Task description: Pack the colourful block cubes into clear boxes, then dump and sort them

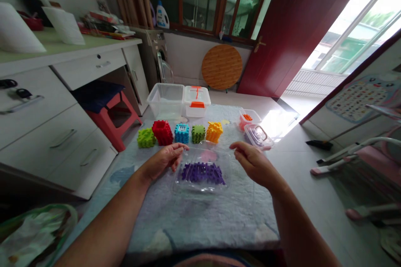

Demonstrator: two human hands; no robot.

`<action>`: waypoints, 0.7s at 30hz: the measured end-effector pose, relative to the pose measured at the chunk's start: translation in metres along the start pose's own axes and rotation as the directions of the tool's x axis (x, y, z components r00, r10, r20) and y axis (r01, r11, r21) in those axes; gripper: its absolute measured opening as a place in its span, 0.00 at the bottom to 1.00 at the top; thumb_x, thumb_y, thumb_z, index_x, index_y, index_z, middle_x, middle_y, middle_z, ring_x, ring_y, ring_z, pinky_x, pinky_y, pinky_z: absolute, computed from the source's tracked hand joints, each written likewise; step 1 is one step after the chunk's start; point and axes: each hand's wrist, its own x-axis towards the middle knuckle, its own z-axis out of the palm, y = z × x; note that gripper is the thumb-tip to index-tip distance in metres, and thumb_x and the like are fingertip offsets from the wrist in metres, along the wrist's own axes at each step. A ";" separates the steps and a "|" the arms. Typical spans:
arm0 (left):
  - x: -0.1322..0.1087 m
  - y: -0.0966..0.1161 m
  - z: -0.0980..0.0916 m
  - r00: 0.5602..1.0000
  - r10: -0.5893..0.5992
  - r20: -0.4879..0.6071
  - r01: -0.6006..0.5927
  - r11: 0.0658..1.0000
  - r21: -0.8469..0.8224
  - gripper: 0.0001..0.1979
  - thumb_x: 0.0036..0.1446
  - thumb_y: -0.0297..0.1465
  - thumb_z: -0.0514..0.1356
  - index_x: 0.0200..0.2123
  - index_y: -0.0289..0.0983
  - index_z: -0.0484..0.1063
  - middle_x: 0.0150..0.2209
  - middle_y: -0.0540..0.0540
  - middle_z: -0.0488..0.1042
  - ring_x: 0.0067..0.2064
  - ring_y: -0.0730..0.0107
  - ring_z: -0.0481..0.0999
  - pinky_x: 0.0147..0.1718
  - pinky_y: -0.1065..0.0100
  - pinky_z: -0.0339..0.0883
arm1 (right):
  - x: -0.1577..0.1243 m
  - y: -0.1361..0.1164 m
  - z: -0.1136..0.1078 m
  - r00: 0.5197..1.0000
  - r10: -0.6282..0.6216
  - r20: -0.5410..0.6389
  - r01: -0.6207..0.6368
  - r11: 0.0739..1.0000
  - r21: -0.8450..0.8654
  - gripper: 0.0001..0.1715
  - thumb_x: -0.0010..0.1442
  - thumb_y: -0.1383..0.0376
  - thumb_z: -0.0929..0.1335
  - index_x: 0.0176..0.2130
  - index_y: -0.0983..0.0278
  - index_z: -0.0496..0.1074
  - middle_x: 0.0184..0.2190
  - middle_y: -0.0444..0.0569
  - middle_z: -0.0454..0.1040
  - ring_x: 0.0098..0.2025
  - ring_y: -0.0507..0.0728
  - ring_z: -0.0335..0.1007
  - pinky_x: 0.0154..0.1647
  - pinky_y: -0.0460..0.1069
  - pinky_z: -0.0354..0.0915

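Observation:
In front of me a clear plastic box [178, 185] rests on the cloth-covered table, with purple interlocking blocks [202, 173] inside. My left hand [167, 158] is closed at its far left corner, fingers curled on the transparent edge. At the far right corner, my right hand [250, 160] has bent fingers gripping the clear edge; the exact contact is hard to see. Beyond the box stand block stacks in a row: lime green [146, 138], red [162, 132], blue [181, 133], darker green [198, 134] and yellow [214, 132].
A large clear bin [166, 106] and an orange-latched box [197, 108] stand at the table's far edge. To the right are a small tub with orange pieces [247, 117] and a lidded container [258, 137]. A red stool [115, 117] is beside the table's left.

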 end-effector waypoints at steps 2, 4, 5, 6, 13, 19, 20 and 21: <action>-0.001 0.001 0.002 1.000 0.003 -0.006 -0.003 0.999 -0.042 0.24 0.59 0.49 0.57 0.46 0.34 0.70 0.19 0.55 0.66 0.18 0.78 0.62 0.19 0.74 0.56 | 0.014 0.000 0.014 0.997 -0.020 0.069 0.021 1.000 -0.014 0.13 0.65 0.67 0.59 0.43 0.64 0.71 0.33 0.47 0.75 0.36 0.53 0.70 0.39 0.47 0.64; -0.001 0.001 0.002 1.000 0.000 -0.009 -0.001 0.998 -0.058 0.24 0.59 0.50 0.56 0.45 0.34 0.70 0.20 0.54 0.66 0.19 0.77 0.62 0.19 0.74 0.56 | 0.023 0.000 0.025 0.996 -0.040 0.083 0.043 0.999 -0.029 0.12 0.65 0.68 0.59 0.42 0.64 0.70 0.36 0.48 0.75 0.38 0.53 0.70 0.41 0.48 0.64; -0.001 0.000 0.002 1.000 -0.001 -0.009 0.001 0.998 -0.059 0.24 0.59 0.50 0.56 0.45 0.34 0.70 0.20 0.54 0.66 0.19 0.77 0.62 0.19 0.74 0.55 | 0.026 0.000 0.028 0.996 -0.046 0.081 0.049 0.998 -0.038 0.11 0.65 0.68 0.59 0.42 0.64 0.70 0.37 0.49 0.74 0.39 0.54 0.70 0.43 0.48 0.63; -0.001 0.000 0.002 1.000 -0.003 -0.009 0.003 0.998 -0.058 0.25 0.59 0.50 0.57 0.45 0.34 0.70 0.19 0.54 0.66 0.19 0.77 0.62 0.19 0.74 0.55 | 0.028 0.000 0.031 0.996 -0.047 0.080 0.051 0.997 -0.048 0.11 0.66 0.68 0.59 0.41 0.64 0.70 0.38 0.49 0.74 0.40 0.54 0.70 0.43 0.48 0.63; 0.000 -0.001 0.002 1.000 -0.011 -0.018 0.010 0.999 -0.042 0.24 0.56 0.48 0.61 0.46 0.34 0.69 0.19 0.55 0.66 0.18 0.79 0.61 0.19 0.76 0.55 | 0.033 -0.007 0.051 0.997 -0.041 0.059 0.048 0.992 -0.117 0.11 0.66 0.69 0.61 0.39 0.65 0.72 0.37 0.50 0.70 0.41 0.54 0.67 0.46 0.48 0.61; 0.002 0.000 0.001 0.999 -0.034 -0.027 0.035 0.998 0.042 0.26 0.50 0.44 0.67 0.46 0.34 0.68 0.19 0.58 0.64 0.17 0.81 0.61 0.18 0.77 0.54 | 0.035 -0.013 0.065 0.999 0.005 -0.032 -0.011 0.984 -0.177 0.08 0.63 0.70 0.64 0.37 0.64 0.74 0.37 0.52 0.70 0.43 0.58 0.66 0.48 0.51 0.61; 0.002 0.000 0.001 0.999 -0.031 -0.026 0.032 0.998 0.049 0.25 0.50 0.43 0.67 0.46 0.34 0.68 0.19 0.58 0.64 0.18 0.81 0.61 0.18 0.78 0.54 | 0.035 -0.014 0.066 0.999 0.002 -0.035 -0.008 0.983 -0.182 0.08 0.62 0.70 0.64 0.36 0.64 0.74 0.37 0.52 0.70 0.43 0.59 0.66 0.48 0.52 0.61; 0.002 0.000 0.001 0.999 -0.027 -0.025 0.028 0.998 0.054 0.24 0.51 0.42 0.67 0.46 0.34 0.68 0.19 0.58 0.64 0.18 0.81 0.61 0.18 0.78 0.54 | 0.035 -0.013 0.067 0.999 -0.001 -0.039 -0.006 0.983 -0.183 0.08 0.62 0.69 0.65 0.37 0.64 0.74 0.38 0.52 0.70 0.43 0.59 0.66 0.49 0.53 0.61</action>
